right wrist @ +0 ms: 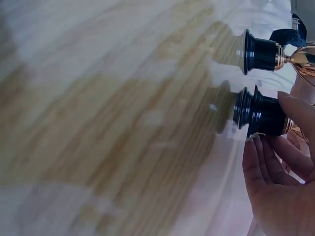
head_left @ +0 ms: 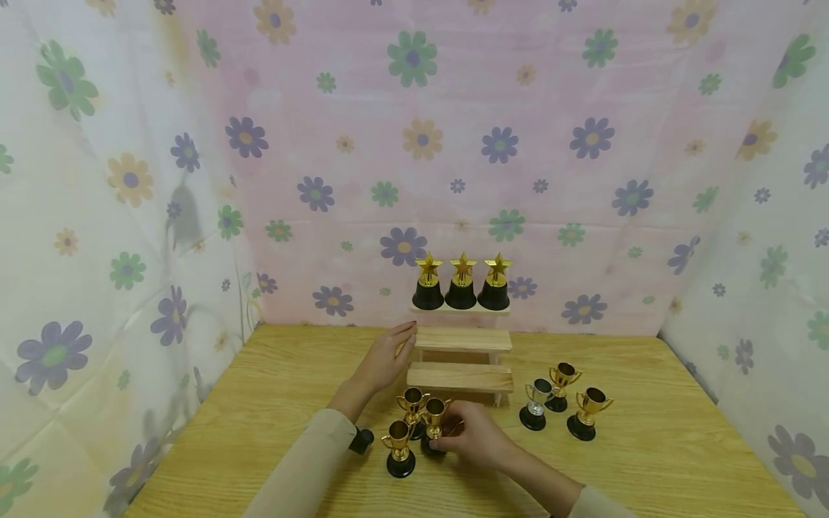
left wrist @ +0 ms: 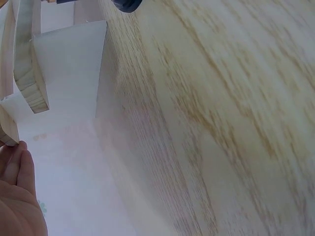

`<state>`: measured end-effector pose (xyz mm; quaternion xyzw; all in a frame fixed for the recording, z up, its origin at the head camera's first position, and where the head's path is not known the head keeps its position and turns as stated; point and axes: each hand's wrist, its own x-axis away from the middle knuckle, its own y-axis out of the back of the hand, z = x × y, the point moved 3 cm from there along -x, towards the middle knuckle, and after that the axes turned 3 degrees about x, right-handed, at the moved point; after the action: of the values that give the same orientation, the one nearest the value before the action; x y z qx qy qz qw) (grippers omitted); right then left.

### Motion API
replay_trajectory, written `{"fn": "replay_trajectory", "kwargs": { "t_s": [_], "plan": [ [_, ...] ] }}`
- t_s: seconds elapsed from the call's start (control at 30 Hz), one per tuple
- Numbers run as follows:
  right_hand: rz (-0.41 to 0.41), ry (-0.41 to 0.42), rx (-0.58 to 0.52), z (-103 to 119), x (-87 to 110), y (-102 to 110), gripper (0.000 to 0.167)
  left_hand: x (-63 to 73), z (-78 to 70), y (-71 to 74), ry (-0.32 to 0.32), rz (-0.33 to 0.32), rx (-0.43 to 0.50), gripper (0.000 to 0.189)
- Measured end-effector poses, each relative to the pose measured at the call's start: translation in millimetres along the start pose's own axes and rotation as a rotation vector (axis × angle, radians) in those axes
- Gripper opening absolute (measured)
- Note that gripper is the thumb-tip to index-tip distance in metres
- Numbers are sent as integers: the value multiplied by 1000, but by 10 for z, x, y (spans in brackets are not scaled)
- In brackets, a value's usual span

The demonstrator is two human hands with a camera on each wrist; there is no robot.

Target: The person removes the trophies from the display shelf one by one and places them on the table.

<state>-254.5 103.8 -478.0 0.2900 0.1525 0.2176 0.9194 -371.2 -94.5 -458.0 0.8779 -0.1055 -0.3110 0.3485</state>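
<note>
Flowered cloth (head_left: 337, 108): hangs behind and at both sides.
Tabletop (head_left: 278, 403): wood-grained, beneath the stand and cups.
Wooden stand (head_left: 460, 374): three steps, set toward the back.
Left hand (head_left: 385, 360): fingers straight, holding nothing, tips touching the left end of the middle step (head_left: 463, 339). Light contact seems best, enough to steady the wood without shoving it.
Right hand (head_left: 476, 434): narrow, thumb and fingers pinching the black base of a held cup (head_left: 435, 416), gold, in front of the bottom step. Whether that base touches the tabletop cannot be told. The low grip looks sound; a straight, upright lift should keep its handles from catching neighbours.
Star trophies (head_left: 461, 293): three, upright in a row on the top step.
Left-hand pair of gold cups (head_left: 399, 446): upright, just beside the held cup, easily knocked.
Right-hand pair of gold cups (head_left: 589, 408): upright, near a silver cup (head_left: 539, 396).
Dark object (head_left: 365, 440): partly hidden by the left sleeve (head_left: 307, 457); identity unclear.
</note>
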Motion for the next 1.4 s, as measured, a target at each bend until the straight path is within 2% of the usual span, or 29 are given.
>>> {"fn": "replay_trajectory", "kwargs": {
  "t_s": [0.33, 0.7, 1.4],
  "plan": [
    [38, 28, 27, 26, -41, -81, 18, 5, 0, 1, 0, -7, -1, 44],
    [68, -16, -15, 14, -43, -113, 16, -7, -1, 2, 8, 2, -10, 43],
    [58, -29, -12, -31, -26, -91, 17, -7, -9, -3, 11, 7, -30, 43]
  ]
}}
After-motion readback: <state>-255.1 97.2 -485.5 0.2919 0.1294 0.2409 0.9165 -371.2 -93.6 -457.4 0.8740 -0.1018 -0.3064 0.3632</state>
